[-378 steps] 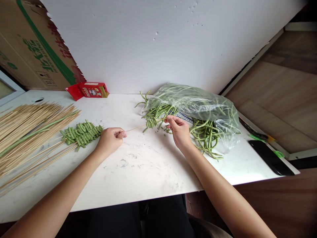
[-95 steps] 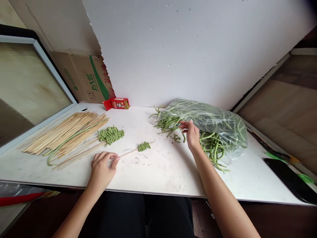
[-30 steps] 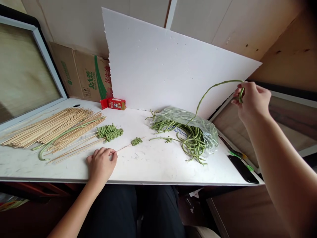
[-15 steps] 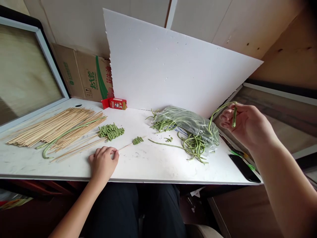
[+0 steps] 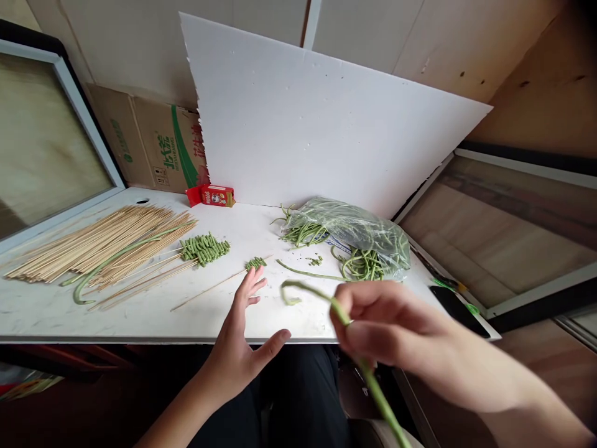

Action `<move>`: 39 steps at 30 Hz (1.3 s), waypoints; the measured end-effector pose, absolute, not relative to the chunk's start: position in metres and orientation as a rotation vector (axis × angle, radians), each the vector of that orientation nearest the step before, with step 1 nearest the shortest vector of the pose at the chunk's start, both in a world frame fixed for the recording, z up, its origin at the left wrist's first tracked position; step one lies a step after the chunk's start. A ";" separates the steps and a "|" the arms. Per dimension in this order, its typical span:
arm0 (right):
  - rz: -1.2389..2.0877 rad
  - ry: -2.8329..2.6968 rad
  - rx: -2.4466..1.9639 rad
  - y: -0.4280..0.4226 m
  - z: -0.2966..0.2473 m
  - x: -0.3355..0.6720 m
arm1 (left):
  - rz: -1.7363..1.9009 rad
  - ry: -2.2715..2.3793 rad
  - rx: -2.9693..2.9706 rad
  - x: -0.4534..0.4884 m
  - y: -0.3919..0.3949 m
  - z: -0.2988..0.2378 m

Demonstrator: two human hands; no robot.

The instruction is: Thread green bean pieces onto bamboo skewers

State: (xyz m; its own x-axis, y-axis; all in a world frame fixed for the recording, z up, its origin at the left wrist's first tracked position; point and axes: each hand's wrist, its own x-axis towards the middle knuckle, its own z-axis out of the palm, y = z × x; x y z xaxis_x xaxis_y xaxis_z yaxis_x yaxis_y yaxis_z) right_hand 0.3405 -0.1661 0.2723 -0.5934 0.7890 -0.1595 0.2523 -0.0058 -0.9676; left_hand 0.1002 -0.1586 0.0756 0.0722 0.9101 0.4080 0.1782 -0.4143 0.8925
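My right hand (image 5: 392,330) pinches a long green bean (image 5: 310,287), whose hooked end points left while the rest hangs down past the table edge. Fingers spread and holding nothing, my left hand (image 5: 249,330) hovers at the table's front edge, left of the bean's hooked end. Behind its fingertips lies a single skewer (image 5: 205,290) with a short row of bean pieces (image 5: 255,263) near its far end. Farther left, several skewers carry a thick block of threaded bean pieces (image 5: 205,249).
Bare bamboo skewers (image 5: 107,239) cover the table's left, with a long bean (image 5: 116,254) across them. A plastic bag of long beans (image 5: 349,227) lies right of centre. A red box (image 5: 217,195) stands behind. A black phone (image 5: 457,310) lies far right.
My right hand has come left and closer with the long bean. My left hand has let go of the skewer, moved right and opened.
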 end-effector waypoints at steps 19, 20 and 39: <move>0.936 -2.285 -1.427 -0.015 0.119 0.394 | 1.338 0.799 0.854 0.100 -0.143 0.054; 0.711 -2.302 -1.509 -0.010 0.114 0.399 | 1.335 0.816 0.861 0.100 -0.142 0.052; 0.090 -1.972 -1.825 0.044 0.092 0.462 | 1.316 0.869 0.807 0.094 -0.135 0.049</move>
